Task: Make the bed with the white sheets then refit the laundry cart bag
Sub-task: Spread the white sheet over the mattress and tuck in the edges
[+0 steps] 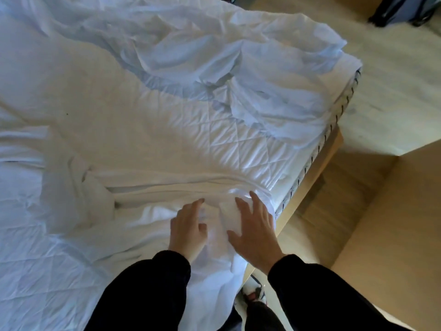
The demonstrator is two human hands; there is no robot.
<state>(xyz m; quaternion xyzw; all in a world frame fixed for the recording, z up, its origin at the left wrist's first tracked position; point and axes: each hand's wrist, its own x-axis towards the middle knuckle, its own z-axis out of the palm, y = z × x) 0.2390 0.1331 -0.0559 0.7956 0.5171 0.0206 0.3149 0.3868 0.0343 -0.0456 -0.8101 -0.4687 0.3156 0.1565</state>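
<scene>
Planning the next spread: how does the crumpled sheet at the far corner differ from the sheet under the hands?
The crumpled sheet lies in a loose, puffed heap, untouched; the sheet under the hands lies in long flat folds, left hand and right hand resting on it. The crumpled sheet reaches the far corner; the other hangs over the near edge. Both are white.

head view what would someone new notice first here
Two hands in black sleeves stand out at the bottom middle: the left hand and right hand rest on a bunched white sheet near the bed's right edge. Beyond them a crumpled heap of white cloth lies toward the far right corner, with the quilted mattress pad showing between.
</scene>
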